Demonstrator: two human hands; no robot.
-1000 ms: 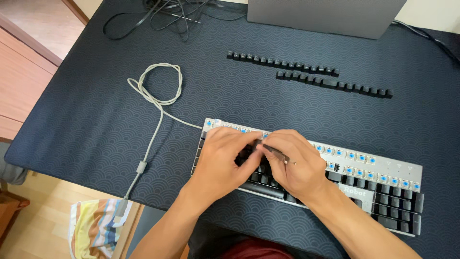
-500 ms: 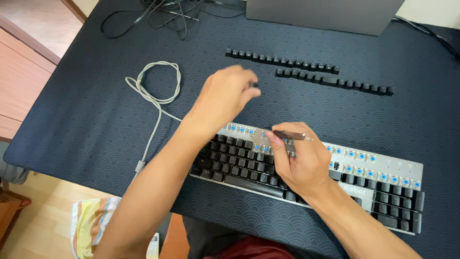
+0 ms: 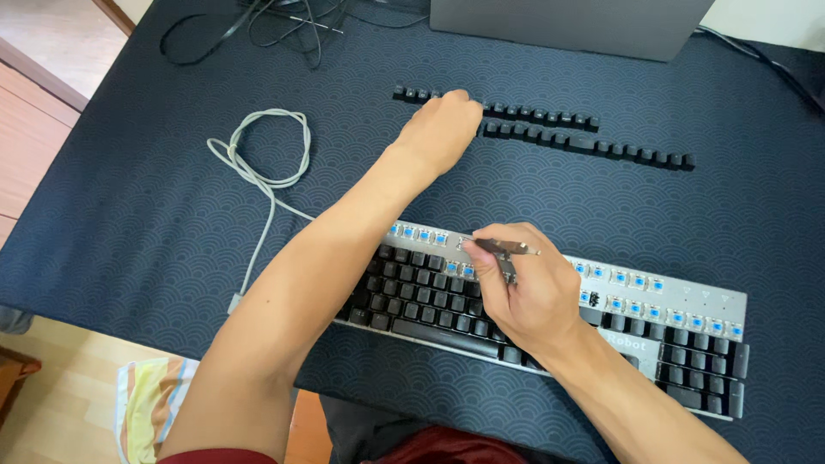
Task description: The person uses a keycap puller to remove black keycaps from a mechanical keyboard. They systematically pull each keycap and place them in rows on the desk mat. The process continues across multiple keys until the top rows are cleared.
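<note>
A mechanical keyboard (image 3: 670, 326) lies on the dark patterned mat, with black keycaps on its lower rows and bare blue switches along its top row. My right hand (image 3: 524, 288) rests over the keyboard's middle, shut on a small metal keycap puller (image 3: 503, 249). My left hand (image 3: 438, 129) is stretched far forward, fingers curled down onto the left part of two rows of loose black keycaps (image 3: 584, 142). Whether a keycap sits in those fingers is hidden.
A coiled grey cable (image 3: 262, 159) runs from the keyboard's left end. A grey monitor base (image 3: 567, 26) and tangled black wires (image 3: 284, 17) sit at the back. The table's left edge drops to a wooden floor with a striped cloth (image 3: 146, 404).
My left hand left the keyboard and moved forward to the rows of loose keycaps. My right hand stayed over the keyboard holding the puller.
</note>
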